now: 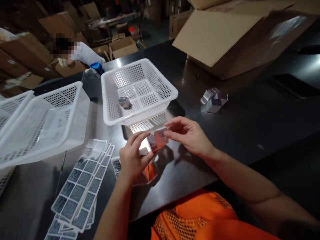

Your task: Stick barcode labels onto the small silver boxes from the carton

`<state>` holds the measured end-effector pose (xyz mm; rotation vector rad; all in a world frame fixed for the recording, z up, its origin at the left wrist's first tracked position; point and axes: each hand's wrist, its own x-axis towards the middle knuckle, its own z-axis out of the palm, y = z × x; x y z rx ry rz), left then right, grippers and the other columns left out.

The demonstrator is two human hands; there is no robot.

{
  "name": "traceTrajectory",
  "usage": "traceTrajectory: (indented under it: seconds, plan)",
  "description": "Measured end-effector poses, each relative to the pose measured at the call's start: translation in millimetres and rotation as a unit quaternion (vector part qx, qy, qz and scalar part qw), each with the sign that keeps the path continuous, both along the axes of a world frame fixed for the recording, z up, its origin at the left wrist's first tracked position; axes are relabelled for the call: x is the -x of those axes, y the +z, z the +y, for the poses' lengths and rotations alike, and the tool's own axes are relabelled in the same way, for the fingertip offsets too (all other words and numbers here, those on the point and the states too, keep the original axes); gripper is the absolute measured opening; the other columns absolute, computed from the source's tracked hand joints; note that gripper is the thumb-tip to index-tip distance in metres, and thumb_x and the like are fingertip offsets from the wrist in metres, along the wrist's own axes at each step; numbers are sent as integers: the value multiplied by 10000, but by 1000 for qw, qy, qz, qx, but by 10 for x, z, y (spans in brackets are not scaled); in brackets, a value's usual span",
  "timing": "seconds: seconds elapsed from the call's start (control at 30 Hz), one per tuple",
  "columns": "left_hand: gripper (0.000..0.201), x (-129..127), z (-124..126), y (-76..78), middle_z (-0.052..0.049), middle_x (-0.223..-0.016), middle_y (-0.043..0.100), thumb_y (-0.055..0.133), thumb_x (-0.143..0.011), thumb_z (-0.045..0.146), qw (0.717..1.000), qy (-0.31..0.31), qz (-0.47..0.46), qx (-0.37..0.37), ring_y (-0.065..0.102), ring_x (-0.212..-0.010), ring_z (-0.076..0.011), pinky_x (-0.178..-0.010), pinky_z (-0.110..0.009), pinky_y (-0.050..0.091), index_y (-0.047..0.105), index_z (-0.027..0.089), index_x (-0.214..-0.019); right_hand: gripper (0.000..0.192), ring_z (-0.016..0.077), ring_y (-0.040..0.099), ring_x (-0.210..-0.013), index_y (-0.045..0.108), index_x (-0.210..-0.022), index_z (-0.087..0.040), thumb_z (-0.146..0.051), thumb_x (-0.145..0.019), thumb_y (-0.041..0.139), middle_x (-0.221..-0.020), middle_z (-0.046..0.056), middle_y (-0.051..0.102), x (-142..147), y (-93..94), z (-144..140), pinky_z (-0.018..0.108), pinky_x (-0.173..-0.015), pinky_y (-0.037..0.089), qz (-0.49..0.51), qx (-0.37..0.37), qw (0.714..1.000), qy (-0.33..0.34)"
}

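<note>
My left hand (133,155) grips a small shiny box (157,140) by its left end, thumb below and fingers above. Its reflective face shows printed text and an orange reflection. At the box's right end, my right hand (191,135) has its thumb and index finger pinched at the edge. Whether a thin label is between those fingertips is too small to tell. Below my left hand, a shiny surface with orange reflections (150,173) lies on the table, partly hidden. Sheets of dark square labels (80,186) overlap to the left of my left forearm.
A white perforated basket (140,115) beyond my hands holds one small silver box (124,102). More white baskets (75,133) stand at left. Silver boxes (215,100) lie at right, before a large cardboard carton (225,36). A person (86,53) bends over cartons behind the metal table (250,133).
</note>
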<state>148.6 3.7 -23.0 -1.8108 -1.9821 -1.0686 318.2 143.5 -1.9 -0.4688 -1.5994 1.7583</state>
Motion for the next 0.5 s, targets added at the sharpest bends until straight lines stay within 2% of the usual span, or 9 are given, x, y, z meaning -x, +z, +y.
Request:
traceTrajectory:
  seconds: [0.07,0.17,0.27,0.5]
  plan:
    - [428,-12,-5,9,-68,-1127,756,758,-768,248,1000,12,-3,2,749,-999,-216,-738,-285,607,666,229,-1186,426,152,688,-755,657,-1101,-228,-361,-752,862,-763,-31,684,5,-2,-12,329,-797,579,-28,35,999,23]
    - [421,-31,-9,25,-64,-1117,760,756,-762,244,1000,12,-1,3,751,-985,-214,-730,-284,607,670,228,-1174,628,198,719,-890,578,-1228,-243,-378,-702,894,-762,-33,668,13,-10,-29,376,-876,590,-55,49,997,20]
    - [431,-47,-13,28,-64,-1124,760,756,-767,249,1000,11,7,4,752,-978,-211,-722,-281,605,668,231,-1189,683,237,720,-1006,527,-1235,-245,-400,-684,899,-774,-27,659,24,-14,-57,404,-902,601,-69,55,996,8]
    - [430,-96,-16,43,-70,-1124,762,733,-766,247,1000,12,12,12,754,-979,-217,-699,-283,597,671,221,-1190,711,215,733,-874,471,-1244,-246,-406,-689,885,-788,-29,673,28,2,-109,362,-786,625,-95,68,993,3]
